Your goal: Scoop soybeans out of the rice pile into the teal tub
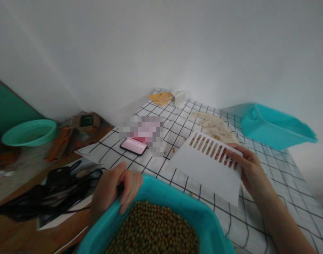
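Note:
My left hand (133, 183) is closed over the far-left rim of a teal plastic basin (177, 195), its fingers hanging inside. Many small round brown-green balls, like beans or pellets (156, 229), fill the part of the basin that shows. My right hand (247, 164) grips a flat white plastic panel (206, 174) by its right end, thumb on top. A row of slots runs along the panel's far edge, and fingers show through some of them. Behind the panel lies a spread of pale, crumbly grains (215, 125), partly hidden by it.
A second teal basin (277, 127) stands tilted at the right of the checked tablecloth (291, 197). A phone (133, 146) lies left of centre beside a blurred pink item. Yellow cloth (161, 98) lies at the back. Black bags (63, 190) and a green basin (31, 132) are lower left.

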